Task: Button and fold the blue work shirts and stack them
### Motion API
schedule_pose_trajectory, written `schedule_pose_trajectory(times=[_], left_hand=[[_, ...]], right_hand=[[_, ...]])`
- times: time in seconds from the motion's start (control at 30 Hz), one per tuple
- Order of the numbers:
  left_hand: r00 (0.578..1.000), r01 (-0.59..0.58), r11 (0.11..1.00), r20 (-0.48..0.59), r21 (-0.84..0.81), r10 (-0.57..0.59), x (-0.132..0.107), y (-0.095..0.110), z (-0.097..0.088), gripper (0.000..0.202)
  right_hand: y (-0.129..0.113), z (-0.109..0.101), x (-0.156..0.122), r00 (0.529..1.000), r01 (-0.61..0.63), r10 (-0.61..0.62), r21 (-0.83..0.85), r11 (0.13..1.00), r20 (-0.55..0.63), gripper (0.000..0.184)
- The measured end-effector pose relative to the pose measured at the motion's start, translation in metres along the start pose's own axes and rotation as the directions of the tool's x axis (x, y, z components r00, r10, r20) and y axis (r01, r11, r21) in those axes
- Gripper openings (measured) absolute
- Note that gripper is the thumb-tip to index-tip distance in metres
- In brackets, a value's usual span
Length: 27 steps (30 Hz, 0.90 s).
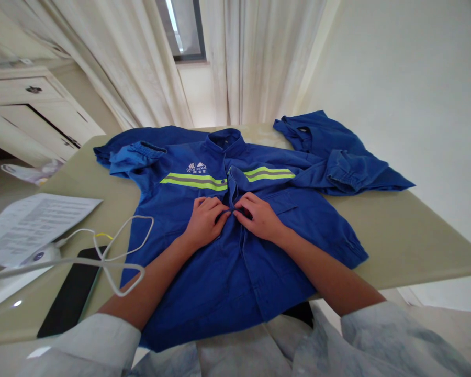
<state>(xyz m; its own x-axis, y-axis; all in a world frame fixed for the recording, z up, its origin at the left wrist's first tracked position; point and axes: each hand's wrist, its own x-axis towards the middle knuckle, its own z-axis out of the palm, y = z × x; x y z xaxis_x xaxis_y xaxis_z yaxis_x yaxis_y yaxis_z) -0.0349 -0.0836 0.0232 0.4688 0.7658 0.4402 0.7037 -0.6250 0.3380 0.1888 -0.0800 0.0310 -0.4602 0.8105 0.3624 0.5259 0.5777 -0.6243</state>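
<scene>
A blue work jacket point(275, 262) lies spread front side up on the table, its collar at the far side. Yellow-green reflective bands cross the chest, and white lettering sits above the left one. At the middle of the front, my left hand point(208, 220) pinches one edge of the opening between thumb and fingers. Close beside it, my right hand point(258, 215) pinches the placket point(233, 186), which is lifted and folded a little above the hands. The two thumbs nearly meet; whatever fastener lies between them is hidden.
More folded blue cloth point(329, 131) lies at the far right of the table point(416, 241). On the left are a black phone point(73, 293), a looped white cable point(118, 262) and printed papers point(35, 225). Curtains point(255, 63) and a white cabinet point(27, 104) stand beyond.
</scene>
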Motion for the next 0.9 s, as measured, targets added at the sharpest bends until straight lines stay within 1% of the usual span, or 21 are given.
schedule_pose_trajectory(times=[0.07,0.13,0.23,0.33,0.47,0.57,0.63,0.73,0.83,0.9], left_hand=[[1.0,-0.026,0.996,-0.013,0.082,0.027,-0.001,0.001,-0.002,0.023],[0.999,-0.028,0.992,-0.013,0.121,0.03,-0.001,0.002,-0.004,0.025],[1.0,-0.001,0.995,-0.003,0.102,0.001,0.0,0.003,-0.006,0.026],[1.0,0.009,0.997,0.003,0.071,-0.009,0.0,0.003,-0.006,0.025],[1.0,0.011,0.998,-0.018,0.057,-0.01,0.0,0.003,-0.004,0.026],[1.0,0.02,0.999,-0.012,0.031,-0.02,-0.001,0.003,-0.003,0.025],[1.0,0.019,1.0,-0.007,0.017,-0.019,-0.001,0.002,-0.002,0.025],[1.0,-0.005,1.0,-0.004,0.015,0.005,-0.002,0.0,-0.001,0.024],[0.998,-0.05,0.997,-0.026,0.058,0.052,-0.002,0.002,-0.001,0.022],[0.994,-0.083,0.99,-0.057,0.116,0.09,-0.002,0.004,-0.002,0.021]], right_hand=[[0.003,0.002,0.001,1.0,0.004,-0.003,0.064,0.998,-0.005,0.003],[0.005,0.002,0.001,1.0,-0.012,0.011,0.174,0.985,0.005,0.006],[0.008,0.001,0.003,0.999,-0.046,0.036,0.316,0.948,0.039,0.012],[0.011,-0.002,0.004,0.997,-0.057,0.033,0.349,0.935,0.072,0.01],[0.015,-0.004,0.005,0.996,-0.047,0.022,0.316,0.948,0.081,0.009],[0.013,-0.003,0.004,0.998,-0.016,-0.003,0.288,0.957,0.065,0.014],[0.01,-0.001,0.003,0.999,0.016,-0.024,0.23,0.973,0.031,0.016],[0.003,0.001,0.001,0.998,0.038,-0.033,0.108,0.993,-0.047,0.01],[-0.004,0.005,-0.001,0.994,-0.011,0.011,-0.003,1.0,-0.109,0.006],[-0.008,0.008,-0.001,0.99,-0.064,0.055,-0.071,0.995,-0.126,0.006]])
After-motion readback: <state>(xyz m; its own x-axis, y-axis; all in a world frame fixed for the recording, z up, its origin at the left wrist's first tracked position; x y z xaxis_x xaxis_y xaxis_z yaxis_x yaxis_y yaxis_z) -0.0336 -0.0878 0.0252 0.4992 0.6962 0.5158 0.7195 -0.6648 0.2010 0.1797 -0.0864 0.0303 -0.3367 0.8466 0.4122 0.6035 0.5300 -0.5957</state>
